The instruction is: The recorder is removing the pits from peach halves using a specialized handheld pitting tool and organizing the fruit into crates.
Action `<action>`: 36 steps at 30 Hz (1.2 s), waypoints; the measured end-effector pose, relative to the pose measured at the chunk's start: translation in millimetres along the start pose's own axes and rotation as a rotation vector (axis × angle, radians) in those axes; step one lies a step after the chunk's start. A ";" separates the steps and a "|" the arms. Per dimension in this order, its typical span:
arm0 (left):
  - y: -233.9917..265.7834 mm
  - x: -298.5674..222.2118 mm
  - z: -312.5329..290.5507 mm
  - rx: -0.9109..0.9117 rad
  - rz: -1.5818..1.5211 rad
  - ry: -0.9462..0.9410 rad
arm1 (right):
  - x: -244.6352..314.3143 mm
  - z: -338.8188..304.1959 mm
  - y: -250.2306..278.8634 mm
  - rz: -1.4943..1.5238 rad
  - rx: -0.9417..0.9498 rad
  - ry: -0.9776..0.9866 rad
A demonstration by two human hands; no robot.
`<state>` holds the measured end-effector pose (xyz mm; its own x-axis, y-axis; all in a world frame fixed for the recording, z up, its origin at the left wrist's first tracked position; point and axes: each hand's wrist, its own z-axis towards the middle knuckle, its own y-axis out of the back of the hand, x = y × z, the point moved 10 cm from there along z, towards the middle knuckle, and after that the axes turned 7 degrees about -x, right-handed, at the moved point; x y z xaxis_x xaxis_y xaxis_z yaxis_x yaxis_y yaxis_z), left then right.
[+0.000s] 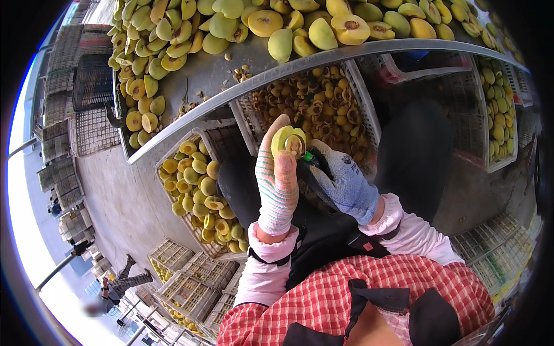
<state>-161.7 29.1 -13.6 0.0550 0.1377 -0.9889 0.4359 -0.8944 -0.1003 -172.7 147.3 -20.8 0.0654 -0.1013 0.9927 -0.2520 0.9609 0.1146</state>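
My left hand (277, 179), in a striped pink, green and white knit glove, holds a yellow-green peach half (287, 140) up in front of me, cut side toward my right hand. My right hand (340, 179), in a grey-blue glove, grips a small pitting tool with a green handle (309, 156) whose metal tip sits in the pit hollow of the fruit. Both hands are over my lap, just below the edge of the metal table (231, 75).
Many halved peaches (254, 23) lie heaped on the metal table. Below it stand white plastic crates: one of peach halves (199, 190) at left, one of pits and scraps (317, 109) in the middle, another of fruit (499, 115) at right. Stacked crates (184, 282) and people (124, 279) are at lower left.
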 end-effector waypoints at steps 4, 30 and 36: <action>19.9 10.5 -11.7 -0.198 -0.164 0.123 | 2.5 -11.0 -12.7 0.115 0.078 -0.088; 16.1 -9.6 -35.2 0.184 0.313 0.236 | -0.9 -22.1 3.9 0.160 0.081 -0.022; 20.1 2.7 -39.0 -0.011 -0.048 0.233 | 19.6 -42.1 -6.3 0.054 0.097 0.026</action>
<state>-117.7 28.1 -14.1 0.2390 0.2752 -0.9312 0.4524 -0.8801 -0.1440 -129.2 150.1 -3.6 0.0739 -0.0417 0.9964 -0.3485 0.9350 0.0650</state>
